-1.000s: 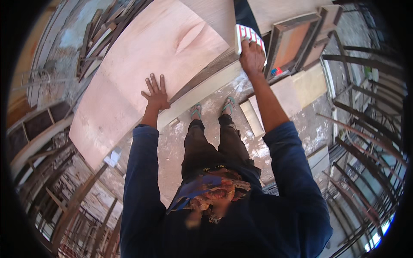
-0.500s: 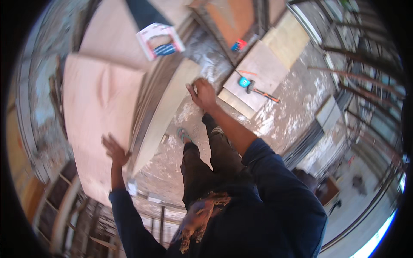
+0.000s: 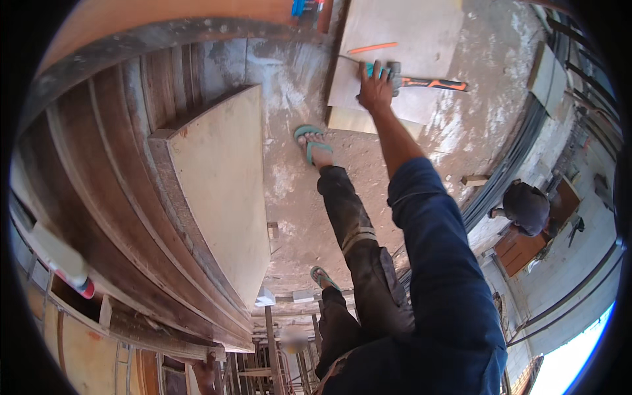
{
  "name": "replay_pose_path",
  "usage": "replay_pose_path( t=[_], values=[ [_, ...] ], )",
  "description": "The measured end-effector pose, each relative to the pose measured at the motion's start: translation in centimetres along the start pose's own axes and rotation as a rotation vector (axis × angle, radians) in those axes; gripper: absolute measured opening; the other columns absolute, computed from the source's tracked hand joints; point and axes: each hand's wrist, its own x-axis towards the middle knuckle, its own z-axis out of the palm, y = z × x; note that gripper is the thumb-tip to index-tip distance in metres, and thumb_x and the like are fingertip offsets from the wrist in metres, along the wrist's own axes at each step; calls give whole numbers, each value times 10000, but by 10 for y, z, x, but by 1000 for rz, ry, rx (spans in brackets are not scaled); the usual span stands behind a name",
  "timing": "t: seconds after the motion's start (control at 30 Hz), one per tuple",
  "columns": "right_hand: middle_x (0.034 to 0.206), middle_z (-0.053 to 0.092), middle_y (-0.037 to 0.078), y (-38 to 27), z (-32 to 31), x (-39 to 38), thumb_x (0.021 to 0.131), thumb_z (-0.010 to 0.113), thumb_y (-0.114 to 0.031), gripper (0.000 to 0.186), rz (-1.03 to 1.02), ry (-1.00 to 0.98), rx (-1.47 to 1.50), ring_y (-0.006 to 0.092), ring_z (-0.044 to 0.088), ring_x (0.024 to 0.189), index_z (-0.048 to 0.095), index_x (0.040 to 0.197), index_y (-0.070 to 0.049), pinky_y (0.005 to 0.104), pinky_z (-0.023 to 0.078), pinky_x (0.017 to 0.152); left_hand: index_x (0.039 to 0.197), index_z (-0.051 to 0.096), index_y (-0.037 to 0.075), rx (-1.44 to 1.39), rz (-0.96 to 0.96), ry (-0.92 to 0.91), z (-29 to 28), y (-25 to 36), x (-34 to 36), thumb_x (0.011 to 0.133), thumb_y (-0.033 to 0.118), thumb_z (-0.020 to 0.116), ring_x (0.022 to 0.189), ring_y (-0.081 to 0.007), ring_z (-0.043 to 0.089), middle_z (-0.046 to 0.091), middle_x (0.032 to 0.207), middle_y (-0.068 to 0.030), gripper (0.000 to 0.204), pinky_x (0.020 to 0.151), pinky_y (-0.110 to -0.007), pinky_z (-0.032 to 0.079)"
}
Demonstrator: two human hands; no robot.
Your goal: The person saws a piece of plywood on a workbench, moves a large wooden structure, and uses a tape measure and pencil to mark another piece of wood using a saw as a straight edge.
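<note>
One hand in view, the right hand (image 3: 375, 89), fingers spread, pressing on a hammer's (image 3: 421, 80) grey head, orange-black handle pointing away rightward, pale board (image 3: 408, 39) beneath, orange pencil (image 3: 372, 48) near.

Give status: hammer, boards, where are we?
Done: a plywood panel stands on edge against the timber stack. In hand: the right hand is down on the head end of the hammer, which lies on a flat board; whether the grip has closed is unclear. Left: the hammer isn't lifted yet. The left hand is out of view.
</note>
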Motion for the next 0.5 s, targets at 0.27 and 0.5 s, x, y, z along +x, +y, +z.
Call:
replay_pose_path(
  t=[0.27,0.5],
  values=[
    [1090,589,184,-13,-29,16,666,815,-340,651,3,-303,187,380,634,966,468,1134,-51,450,545,779,1302,424,-64,66,46,-6,11,11,-5,858,73,665,1099,-223,520,556,1232,-138,523,968,-307,378],
    [1038,659,220,-36,-59,-156,600,811,-596,854,-4,-615,942,335,653,964,577,1137,25,420,524,817,1378,-37,-39,471,416,264,23,15,8,675,249,824,1328,-453,-16,-87,1417,-303,1149,1106,-512,104]
  ],
)
